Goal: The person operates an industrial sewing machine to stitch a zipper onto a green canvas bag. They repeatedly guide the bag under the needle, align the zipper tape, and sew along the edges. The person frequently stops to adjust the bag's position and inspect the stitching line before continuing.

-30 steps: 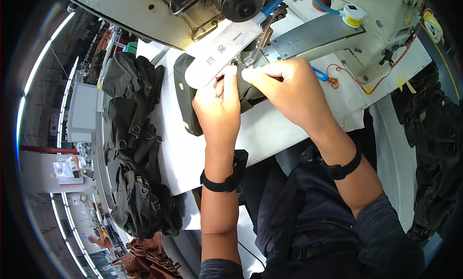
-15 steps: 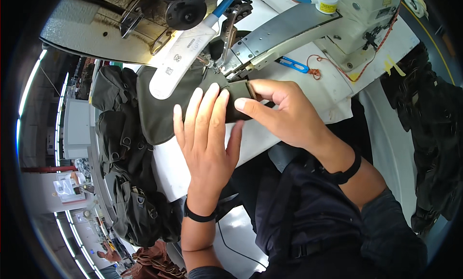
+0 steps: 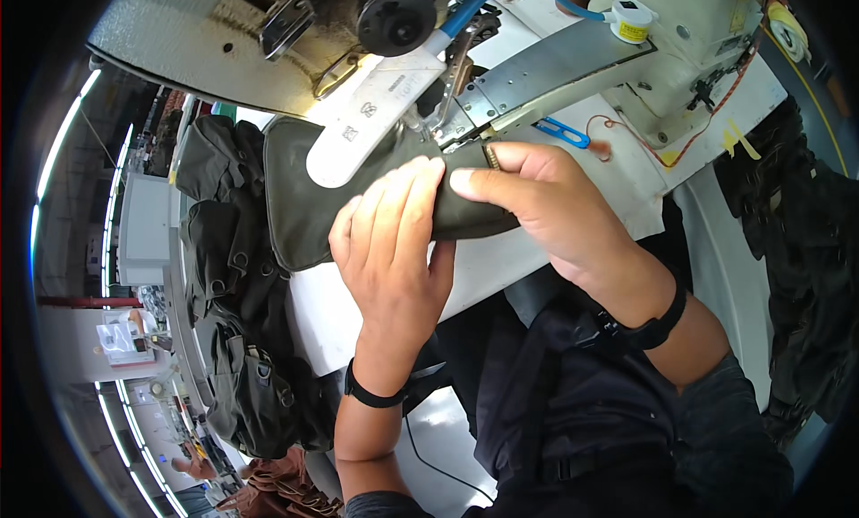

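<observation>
A dark green fabric bag piece [image 3: 304, 209] lies under the sewing machine's needle area [image 3: 429, 135], its near edge reaching over the white table. My left hand [image 3: 394, 241] rests on it with bent fingers close together; the thumb tip goes under the near edge, so the hand is closed on the cloth. At the piece's right end, beside a short strip of brass-coloured zipper teeth [image 3: 492, 157], my right hand [image 3: 559, 200] pinches the fabric, thumb on top and the other fingers partly hidden. The stitching point is partly covered by a white rounded plate [image 3: 358, 129].
The machine's metal arm [image 3: 555, 66] runs to the back right. Blue thread snips [image 3: 562, 133] and orange thread [image 3: 617, 129] lie behind my right hand. Dark green bags [image 3: 246, 375] are heaped along the table's left side. More dark pieces [image 3: 787, 250] hang at right.
The view has shifted slightly. My left fingers, stretched flat before, are now bent and closer together. The fabric has turned a little under the needle area, and my right hand keeps its pinch.
</observation>
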The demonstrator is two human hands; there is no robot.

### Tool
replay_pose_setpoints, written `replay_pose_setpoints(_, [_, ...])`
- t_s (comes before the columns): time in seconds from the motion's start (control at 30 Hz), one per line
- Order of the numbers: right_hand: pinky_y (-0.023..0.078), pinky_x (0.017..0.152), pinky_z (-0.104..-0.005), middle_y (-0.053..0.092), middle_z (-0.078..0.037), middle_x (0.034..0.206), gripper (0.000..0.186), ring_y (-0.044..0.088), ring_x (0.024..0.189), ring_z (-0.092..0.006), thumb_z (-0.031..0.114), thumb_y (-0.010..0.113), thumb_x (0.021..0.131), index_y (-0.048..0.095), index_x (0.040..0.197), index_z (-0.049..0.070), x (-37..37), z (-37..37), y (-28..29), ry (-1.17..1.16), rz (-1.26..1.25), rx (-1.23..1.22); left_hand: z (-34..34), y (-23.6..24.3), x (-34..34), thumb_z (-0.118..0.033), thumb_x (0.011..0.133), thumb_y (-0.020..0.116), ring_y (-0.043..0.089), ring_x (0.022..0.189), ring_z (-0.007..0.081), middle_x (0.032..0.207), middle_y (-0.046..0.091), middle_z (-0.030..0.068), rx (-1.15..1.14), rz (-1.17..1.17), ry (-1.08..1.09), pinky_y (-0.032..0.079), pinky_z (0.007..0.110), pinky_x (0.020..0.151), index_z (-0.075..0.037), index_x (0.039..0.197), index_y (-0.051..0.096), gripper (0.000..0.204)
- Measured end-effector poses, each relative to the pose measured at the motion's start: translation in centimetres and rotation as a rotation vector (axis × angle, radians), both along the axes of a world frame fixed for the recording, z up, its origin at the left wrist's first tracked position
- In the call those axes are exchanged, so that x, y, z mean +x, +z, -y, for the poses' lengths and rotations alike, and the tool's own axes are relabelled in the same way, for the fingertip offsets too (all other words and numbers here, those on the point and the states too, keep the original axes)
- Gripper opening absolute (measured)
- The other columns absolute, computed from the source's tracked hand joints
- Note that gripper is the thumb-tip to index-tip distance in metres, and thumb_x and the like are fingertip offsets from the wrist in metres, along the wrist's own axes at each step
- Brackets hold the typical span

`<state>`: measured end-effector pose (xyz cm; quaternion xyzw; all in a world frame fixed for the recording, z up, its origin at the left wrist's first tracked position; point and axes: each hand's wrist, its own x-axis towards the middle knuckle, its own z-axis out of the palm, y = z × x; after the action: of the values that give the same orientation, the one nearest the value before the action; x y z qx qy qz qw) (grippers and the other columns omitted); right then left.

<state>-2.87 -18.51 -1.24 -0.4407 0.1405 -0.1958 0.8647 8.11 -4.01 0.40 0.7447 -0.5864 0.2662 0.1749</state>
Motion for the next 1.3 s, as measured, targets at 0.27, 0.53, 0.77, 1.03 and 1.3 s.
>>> replay_pose_setpoints(0.27, [0.039, 0.059, -0.0270, 0.055, 0.006, 0.068, 0.034, 0.045, 0.066, -0.0029, 0.020, 0.068, 0.100, 0.063, 0.072, 0.002, 2.1, 1.0, -0.6, -0.165, -0.058, -0.204, 0.9, 0.7, 1.7, -0.003, 0.072, 0.082, 0.064, 0.125, 0.0235, 0.134, 0.071, 0.0038, 0.028, -0.070, -0.031, 0.037, 0.043, 0.112, -0.012, 0.136, 0.067, 0.066])
replay_pose_setpoints(0.53, [0.035, 0.050, -0.0327, 0.048, -0.004, 0.056, 0.035, 0.038, 0.052, -0.0093, 0.018, 0.066, 0.101, 0.061, 0.073, -0.003, 2.9, 1.5, -0.8, -0.421, -0.163, -0.802, 0.5, -0.2, 2.4, -0.004, 0.074, 0.083, 0.064, 0.123, 0.0209, 0.132, 0.070, 0.0039, -0.031, 0.052, -0.066, 0.038, 0.047, 0.112, -0.013, 0.131, 0.072, 0.059])
replay_pose_setpoints(0.77, [0.037, 0.050, -0.0367, 0.048, -0.009, 0.055, 0.016, 0.043, 0.047, -0.0153, 0.015, 0.060, 0.099, 0.067, 0.099, 0.000, 1.8, 2.4, 1.2, -0.418, -0.103, -0.769, 0.7, -0.2, 2.7, -0.005, 0.076, 0.081, 0.064, 0.116, 0.0203, 0.128, 0.070, 0.0019, -0.067, 0.070, -0.106, 0.039, 0.048, 0.110, -0.013, 0.126, 0.075, 0.052])
replay_pose_setpoints(1.03, [0.033, 0.048, -0.0260, 0.042, 0.005, 0.053, 0.022, 0.038, 0.048, -0.0066, 0.016, 0.062, 0.100, 0.076, 0.107, 0.002, 2.6, 4.3, 2.4, -0.306, 0.136, -0.633, 0.1, 0.0, 3.9, -0.011, 0.084, 0.078, 0.063, 0.119, 0.0196, 0.127, 0.073, -0.0025, -0.053, 0.247, -0.098, 0.040, 0.046, 0.111, -0.018, 0.124, 0.077, 0.040])
replay_pose_setpoints(1.3, [0.032, 0.115, -0.0574, 0.067, -0.009, 0.113, 0.013, 0.056, 0.127, -0.0341, 0.016, 0.076, 0.087, 0.067, 0.093, 0.009, 3.6, 2.9, -0.9, -0.784, -0.085, -1.540, 0.7, -1.0, 2.1, -0.008, 0.080, 0.079, 0.064, 0.115, 0.0183, 0.124, 0.074, -0.0009, -0.121, 0.121, -0.035, 0.041, 0.043, 0.104, -0.014, 0.124, 0.076, 0.044])
